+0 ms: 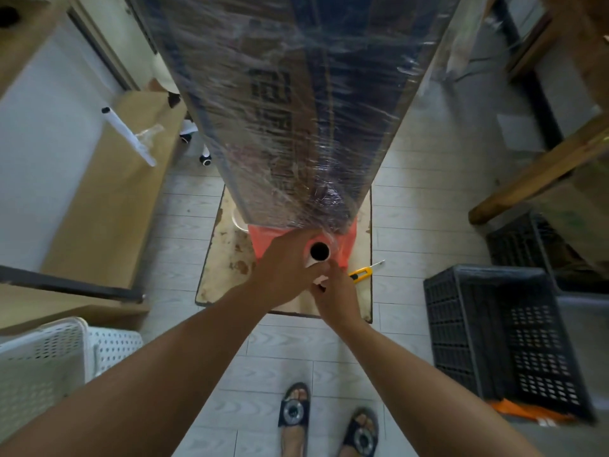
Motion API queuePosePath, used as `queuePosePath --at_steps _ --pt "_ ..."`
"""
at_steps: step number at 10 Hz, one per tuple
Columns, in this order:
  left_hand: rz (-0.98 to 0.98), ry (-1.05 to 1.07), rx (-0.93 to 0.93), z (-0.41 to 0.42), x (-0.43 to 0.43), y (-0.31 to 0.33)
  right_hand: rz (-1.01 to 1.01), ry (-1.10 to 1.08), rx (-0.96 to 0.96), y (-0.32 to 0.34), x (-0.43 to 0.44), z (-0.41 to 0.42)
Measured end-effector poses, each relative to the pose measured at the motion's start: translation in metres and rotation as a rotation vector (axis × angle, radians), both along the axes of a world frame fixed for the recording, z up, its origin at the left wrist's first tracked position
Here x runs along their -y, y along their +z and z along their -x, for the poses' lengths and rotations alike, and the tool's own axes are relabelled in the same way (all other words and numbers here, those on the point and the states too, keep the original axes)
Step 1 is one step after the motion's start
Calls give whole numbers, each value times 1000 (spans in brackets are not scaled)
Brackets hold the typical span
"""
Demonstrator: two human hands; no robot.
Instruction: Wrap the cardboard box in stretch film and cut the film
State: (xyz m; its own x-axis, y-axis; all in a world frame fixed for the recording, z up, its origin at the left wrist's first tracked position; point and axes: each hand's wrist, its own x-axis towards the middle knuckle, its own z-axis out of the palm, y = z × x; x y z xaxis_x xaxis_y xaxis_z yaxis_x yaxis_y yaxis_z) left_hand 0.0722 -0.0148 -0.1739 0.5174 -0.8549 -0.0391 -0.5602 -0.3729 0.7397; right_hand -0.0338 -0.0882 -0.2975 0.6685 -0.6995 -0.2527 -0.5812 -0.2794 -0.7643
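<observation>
- The cardboard box (290, 103), tall and narrow, stands upright in front of us, its base on an orange sheet (263, 237) that lies on a stained board (224, 258) on the tiled floor (412, 199).
- Stretch film (356, 133) already covers the box's visible faces, wrinkled and shiny, down to the bottom edge.
- We hold the film roll (319, 251) upright just beside the foot of the box, its dark hollow core facing up at us.
- Our left hand (286, 268) is wrapped around the side of the roll, fingers closed on it.
- Our right hand (336, 291) is just below the roll, fingers curled on something white; we cannot tell whether that is the roll's lower part or a loose piece.
- A yellow utility knife (364, 271) lies on the board to the right of our hands, blade end pointing away to the right, untouched.
- A black plastic crate (504, 334) stands on the floor to the right, and a white perforated basket (43, 357) is at lower left.
- A second white roll (130, 135) rests on a flat cardboard carton (108, 206) at left.
- Our sandalled feet (326, 420) stand on the tiles below.
</observation>
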Motion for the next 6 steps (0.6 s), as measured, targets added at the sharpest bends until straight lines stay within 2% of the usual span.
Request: queuePosePath --at_steps 2,6 --pt "-9 18 14 -1 -1 3 34 40 35 9 8 3" --pt "-55 74 -20 -2 -4 13 107 81 -37 26 22 9"
